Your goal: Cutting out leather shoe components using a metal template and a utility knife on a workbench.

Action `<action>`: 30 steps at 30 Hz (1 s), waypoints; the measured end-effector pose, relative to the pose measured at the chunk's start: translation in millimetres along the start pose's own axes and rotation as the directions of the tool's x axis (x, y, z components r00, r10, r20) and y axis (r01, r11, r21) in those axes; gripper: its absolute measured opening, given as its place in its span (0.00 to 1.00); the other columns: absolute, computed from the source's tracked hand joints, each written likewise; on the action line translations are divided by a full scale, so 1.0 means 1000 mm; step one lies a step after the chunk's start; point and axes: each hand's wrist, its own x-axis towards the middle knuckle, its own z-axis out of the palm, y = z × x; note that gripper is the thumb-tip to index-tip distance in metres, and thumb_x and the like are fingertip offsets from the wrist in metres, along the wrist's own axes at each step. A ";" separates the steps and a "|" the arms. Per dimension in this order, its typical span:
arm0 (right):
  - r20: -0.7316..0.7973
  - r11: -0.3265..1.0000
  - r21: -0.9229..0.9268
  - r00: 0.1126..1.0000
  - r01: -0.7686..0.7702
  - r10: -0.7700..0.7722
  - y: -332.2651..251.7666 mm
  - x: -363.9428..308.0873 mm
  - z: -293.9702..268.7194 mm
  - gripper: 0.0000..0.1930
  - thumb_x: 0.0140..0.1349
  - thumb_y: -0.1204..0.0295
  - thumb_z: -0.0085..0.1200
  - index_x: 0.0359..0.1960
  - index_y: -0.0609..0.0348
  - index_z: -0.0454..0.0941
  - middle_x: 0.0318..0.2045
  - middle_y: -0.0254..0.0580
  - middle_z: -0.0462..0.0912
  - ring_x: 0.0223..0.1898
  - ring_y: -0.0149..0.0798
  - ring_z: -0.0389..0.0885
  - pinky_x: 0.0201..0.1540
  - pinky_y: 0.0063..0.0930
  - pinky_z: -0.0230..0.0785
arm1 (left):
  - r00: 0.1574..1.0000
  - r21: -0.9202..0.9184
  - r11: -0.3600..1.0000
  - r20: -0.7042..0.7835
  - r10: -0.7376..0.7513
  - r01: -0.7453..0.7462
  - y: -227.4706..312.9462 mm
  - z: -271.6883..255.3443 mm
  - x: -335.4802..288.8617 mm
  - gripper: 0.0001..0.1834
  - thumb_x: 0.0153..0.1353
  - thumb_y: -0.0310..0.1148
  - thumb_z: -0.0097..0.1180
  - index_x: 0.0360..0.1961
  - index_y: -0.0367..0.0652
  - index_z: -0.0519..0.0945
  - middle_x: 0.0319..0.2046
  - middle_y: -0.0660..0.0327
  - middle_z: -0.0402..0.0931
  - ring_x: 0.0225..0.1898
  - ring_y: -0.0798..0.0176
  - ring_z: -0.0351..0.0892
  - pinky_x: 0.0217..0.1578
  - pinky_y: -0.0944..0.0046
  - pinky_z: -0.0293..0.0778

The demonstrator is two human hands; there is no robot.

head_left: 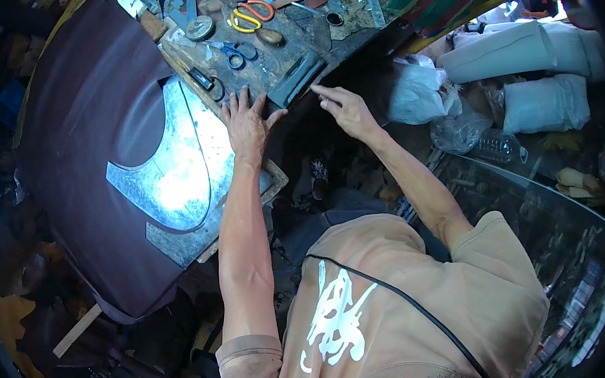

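At the far left, a wooden stick [77, 332] came out from below a large sheet [69, 149] of dark brown-purple material, which hung in a broad curve. To the right of it there was a grey panel [190, 152] with a deep round cut in its upper left side, and a strong light shone on its middle. Further up, a round tin [200, 28] stood on the bench [252, 77], and below this tin lay a small black tool [200, 79] with a loop.

The left hand [246, 127] was laid at the edge of the bench, its back turned up, the fingers apart and clamped on nothing. Beyond it lay the blue scissors [234, 55] and the yellow and orange scissors [254, 16]. The dark block [296, 78], long and narrow, rested on the bench edge between the two hands.

The right hand [350, 115] was near the right end of this block, with its fingers partly bent; whether the fingertips touched it, or pinched something small, I could not tell. At the far right were a white plastic bag [415, 92] and, beside it, pale rolls [501, 55].
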 end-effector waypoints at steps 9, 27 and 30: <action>-0.167 0.997 -0.043 0.984 -0.068 0.059 0.039 0.021 0.019 0.20 0.66 0.70 0.54 0.60 0.55 0.75 0.44 0.46 0.85 0.37 0.31 0.82 0.43 0.25 0.74 | 1.000 0.001 1.000 0.004 -0.009 0.009 0.000 0.001 0.000 0.36 0.53 0.65 0.59 0.55 0.50 0.81 0.65 0.48 0.66 0.68 0.41 0.60 0.68 0.42 0.49; -0.253 0.977 -0.181 0.955 0.111 -0.155 0.046 0.026 0.033 0.18 0.62 0.70 0.55 0.54 0.53 0.80 0.31 0.57 0.81 0.36 0.57 0.80 0.41 0.43 0.73 | 1.000 -0.008 1.000 0.013 -0.009 0.009 0.000 0.000 -0.001 0.36 0.53 0.64 0.59 0.55 0.50 0.80 0.65 0.48 0.66 0.68 0.40 0.59 0.68 0.41 0.49; -0.175 0.971 -0.225 0.978 0.074 -0.115 0.049 0.017 0.037 0.18 0.62 0.69 0.54 0.54 0.51 0.80 0.31 0.59 0.80 0.38 0.58 0.80 0.42 0.45 0.73 | 1.000 0.002 1.000 0.009 -0.006 0.006 0.000 0.002 0.001 0.37 0.53 0.65 0.58 0.55 0.50 0.80 0.65 0.48 0.66 0.68 0.40 0.59 0.68 0.41 0.49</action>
